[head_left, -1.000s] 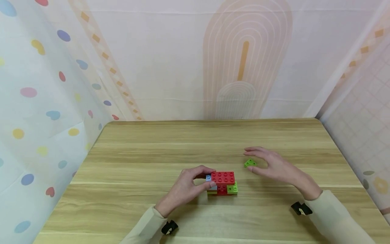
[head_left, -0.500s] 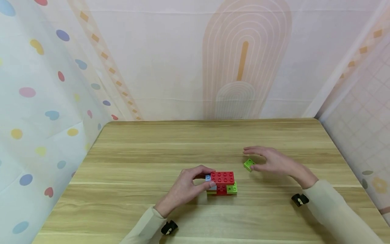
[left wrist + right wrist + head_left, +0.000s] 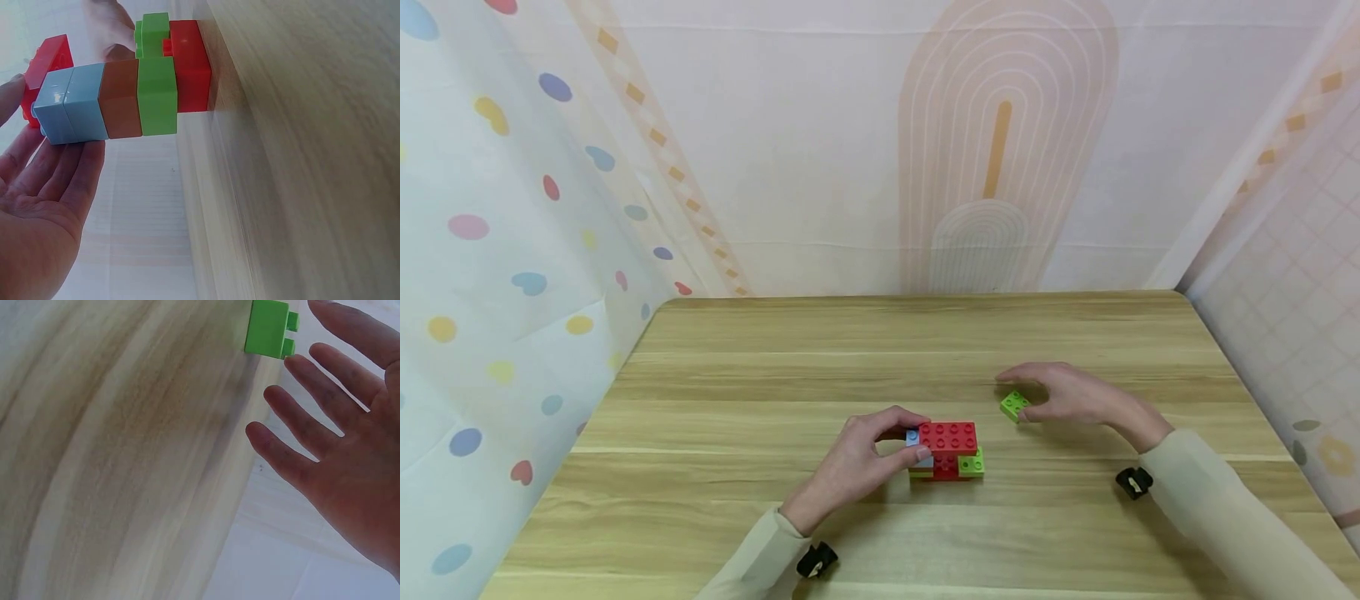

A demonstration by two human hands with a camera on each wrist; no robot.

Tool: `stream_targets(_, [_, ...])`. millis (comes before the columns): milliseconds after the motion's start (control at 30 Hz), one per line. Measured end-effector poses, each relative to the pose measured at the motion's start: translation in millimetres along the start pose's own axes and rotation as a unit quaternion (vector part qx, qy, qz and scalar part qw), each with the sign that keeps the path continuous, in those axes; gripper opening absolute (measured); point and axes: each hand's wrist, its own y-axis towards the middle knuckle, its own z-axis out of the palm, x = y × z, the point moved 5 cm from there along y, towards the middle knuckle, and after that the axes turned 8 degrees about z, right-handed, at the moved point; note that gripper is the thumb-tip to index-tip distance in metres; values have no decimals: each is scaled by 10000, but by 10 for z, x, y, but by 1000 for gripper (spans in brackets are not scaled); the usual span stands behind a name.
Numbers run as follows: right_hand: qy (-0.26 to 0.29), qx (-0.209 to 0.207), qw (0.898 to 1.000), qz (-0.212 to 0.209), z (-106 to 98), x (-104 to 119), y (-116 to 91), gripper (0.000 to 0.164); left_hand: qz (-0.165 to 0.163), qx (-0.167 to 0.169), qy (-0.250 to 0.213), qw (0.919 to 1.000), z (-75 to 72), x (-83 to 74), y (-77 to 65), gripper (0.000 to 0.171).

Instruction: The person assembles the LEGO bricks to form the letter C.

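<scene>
My left hand point(image 3: 865, 458) grips the upper left end of a stack of toy building bricks, thumb on the near side and fingers behind. A long red brick point(image 3: 948, 437) tops the stack. The left wrist view shows light blue bricks point(image 3: 72, 103), a brown brick point(image 3: 120, 99) and a green brick point(image 3: 157, 95) over a red base brick point(image 3: 192, 65). To the right, a loose green brick point(image 3: 1013, 405) lies on the table, studs up. My right hand point(image 3: 1078, 396) is around it, thumb at its right edge; in the right wrist view its fingers point(image 3: 306, 428) are spread and fairly straight.
The wooden table point(image 3: 737, 350) reaches back to a patterned cloth point(image 3: 820, 150) hanging behind it. More cloth hangs along the left and right sides. Black wrist straps point(image 3: 817, 559) show at both cream sleeves point(image 3: 1232, 508).
The loose green brick has turned and shifted slightly under my right hand, whose fingers have drawn together and lowered a little. My left hand and the stack have stayed in place.
</scene>
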Motion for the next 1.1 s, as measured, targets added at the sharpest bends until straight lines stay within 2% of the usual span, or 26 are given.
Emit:
stream_targets(233, [-1, 123, 9999, 86, 23, -35, 21, 50, 23, -10, -58, 10000, 3, 1, -6, 30])
stream_targets(667, [-345, 143, 9992, -132, 21, -53, 63, 36, -54, -2, -60, 10000, 5, 11, -8, 29])
stream_targets(967, [-282, 22, 9993, 261, 17, -63, 47, 32, -75, -8, -80, 9999, 5, 10, 5, 29])
stream_targets(1100, [-159, -114, 9994, 299, -9, -37, 24, 32, -81, -18, -114, 9999, 8, 9, 3, 29])
